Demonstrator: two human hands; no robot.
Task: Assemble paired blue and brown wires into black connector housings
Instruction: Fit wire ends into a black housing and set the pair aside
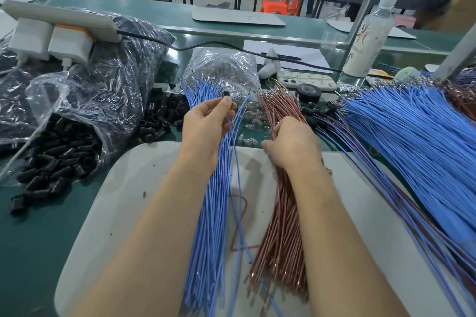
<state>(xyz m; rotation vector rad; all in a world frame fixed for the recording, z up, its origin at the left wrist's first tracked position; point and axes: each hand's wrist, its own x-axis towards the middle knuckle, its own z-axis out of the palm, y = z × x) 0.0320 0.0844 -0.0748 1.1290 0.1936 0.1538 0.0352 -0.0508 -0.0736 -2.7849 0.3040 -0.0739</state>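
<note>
My left hand (206, 126) pinches a small black connector housing (226, 94) between thumb and fingertips, held above a fanned bundle of blue wires (210, 213); one blue wire runs down from that hand. My right hand (291, 144) reaches into a bundle of brown wires (280, 234), its fingers curled among the strands near their upper part. Both bundles lie on a grey work board (123, 213). Loose black housings (161, 118) are scattered behind the left hand.
An open plastic bag spills black housings (56, 162) at left. Finished blue-and-brown wire pairs (412, 152) pile at right. A clear bag of small parts (224, 69), a phone (306, 81), a roll of black tape (308, 92) and a bottle (368, 33) stand behind.
</note>
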